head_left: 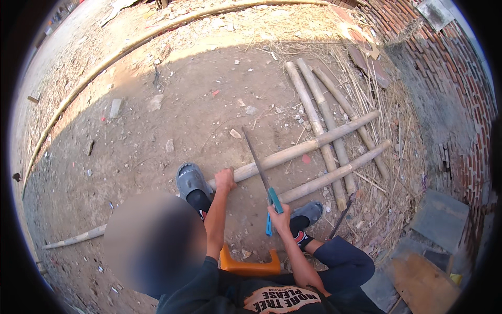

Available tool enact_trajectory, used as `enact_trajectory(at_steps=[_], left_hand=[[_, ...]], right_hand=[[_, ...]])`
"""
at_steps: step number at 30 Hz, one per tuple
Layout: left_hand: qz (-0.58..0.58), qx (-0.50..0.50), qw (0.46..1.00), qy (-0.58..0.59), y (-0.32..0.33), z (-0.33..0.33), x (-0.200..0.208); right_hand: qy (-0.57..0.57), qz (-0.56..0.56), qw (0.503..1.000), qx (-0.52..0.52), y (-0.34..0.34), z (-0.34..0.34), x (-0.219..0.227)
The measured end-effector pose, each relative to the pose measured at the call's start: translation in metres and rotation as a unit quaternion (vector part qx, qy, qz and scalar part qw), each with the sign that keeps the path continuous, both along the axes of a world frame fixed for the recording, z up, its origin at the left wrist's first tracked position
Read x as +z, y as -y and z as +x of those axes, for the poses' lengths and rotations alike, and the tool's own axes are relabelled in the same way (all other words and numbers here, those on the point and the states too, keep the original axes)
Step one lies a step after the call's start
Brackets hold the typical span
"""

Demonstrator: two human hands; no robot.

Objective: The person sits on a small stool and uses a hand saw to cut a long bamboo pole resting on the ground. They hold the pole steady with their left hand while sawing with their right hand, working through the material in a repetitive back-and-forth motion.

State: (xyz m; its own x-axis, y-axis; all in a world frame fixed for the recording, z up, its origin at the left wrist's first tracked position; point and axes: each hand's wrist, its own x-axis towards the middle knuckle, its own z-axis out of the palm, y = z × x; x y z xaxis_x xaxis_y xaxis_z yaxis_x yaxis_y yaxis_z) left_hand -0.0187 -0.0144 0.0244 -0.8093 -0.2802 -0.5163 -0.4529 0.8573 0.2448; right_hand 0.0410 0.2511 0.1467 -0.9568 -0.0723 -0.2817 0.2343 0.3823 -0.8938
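A long bamboo pole runs slantwise in front of me, its far right end lying over other poles. My left hand is closed round it, just right of my left foot in a grey clog. In my right hand is the teal handle of a handsaw. Its long thin blade crosses the pole a little right of my left hand, the tip pointing away from me. Whether the teeth have cut into the bamboo, I cannot tell. Nearer me lies a second bamboo pole, beside my right foot.
Three cut bamboo lengths lie under the two poles at the right, near dry straw. A brick wall rises beyond. An orange stool is under me. Flat boards lie at lower right. A long curved pole spans the far left.
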Motion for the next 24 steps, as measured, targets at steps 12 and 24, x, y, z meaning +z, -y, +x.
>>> enact_trajectory(at_steps=[12,24], left_hand=[[-0.063,0.027,0.988,-0.138,-0.022,0.021,-0.017],[-0.139,0.03,0.965,-0.222,-0.037,0.037,-0.029]], right_hand=[[-0.092,0.089,0.99,0.059,-0.097,0.074,0.064],[-0.035,0.103,0.99,0.089,-0.098,0.078,0.049]])
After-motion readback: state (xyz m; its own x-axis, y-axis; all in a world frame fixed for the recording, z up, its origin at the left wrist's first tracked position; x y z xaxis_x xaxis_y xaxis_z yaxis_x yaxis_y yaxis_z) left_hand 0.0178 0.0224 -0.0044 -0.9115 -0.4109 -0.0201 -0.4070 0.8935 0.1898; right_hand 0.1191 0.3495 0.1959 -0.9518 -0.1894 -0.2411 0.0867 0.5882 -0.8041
